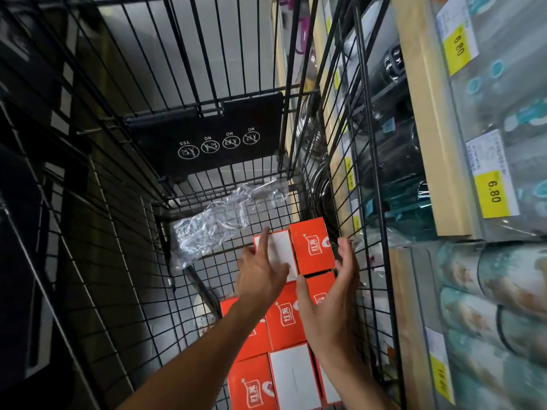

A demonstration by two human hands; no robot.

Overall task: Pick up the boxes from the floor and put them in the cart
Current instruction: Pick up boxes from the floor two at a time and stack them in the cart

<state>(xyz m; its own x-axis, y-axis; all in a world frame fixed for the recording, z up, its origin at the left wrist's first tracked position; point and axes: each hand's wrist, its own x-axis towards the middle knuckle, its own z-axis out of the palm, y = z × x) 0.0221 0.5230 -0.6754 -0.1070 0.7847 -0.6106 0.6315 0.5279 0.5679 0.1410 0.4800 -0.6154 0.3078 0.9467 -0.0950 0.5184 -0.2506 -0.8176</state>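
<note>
Down inside the black wire cart [142,261], along its right wall, orange-and-white boxes [285,321] lie packed in a double row that runs from the near edge of the view toward the far end. At the head of the row sit an orange box [310,247] with a red label, just beside the right wall, and a white-faced box [279,253] touching its left side. The left hand [260,276] reaches in with fingers spread, its fingertips lying on the white-faced box, clamped on nothing. The right hand [331,300] is held on edge with fingers straight and loosely apart, between the boxes and the right wall of the cart, its thumb over the seam between two orange boxes; whether the palm presses the boxes cannot be told. Neither hand holds anything. A crumpled sheet of clear plastic wrap [219,223] lies on the cart floor beyond the boxes, to the left. A black flap [213,143] with round printed symbols hangs at the far end. Outside the cart on the right, shelves [426,143] carry yellow price tags [491,193] and wrapped goods.
</note>
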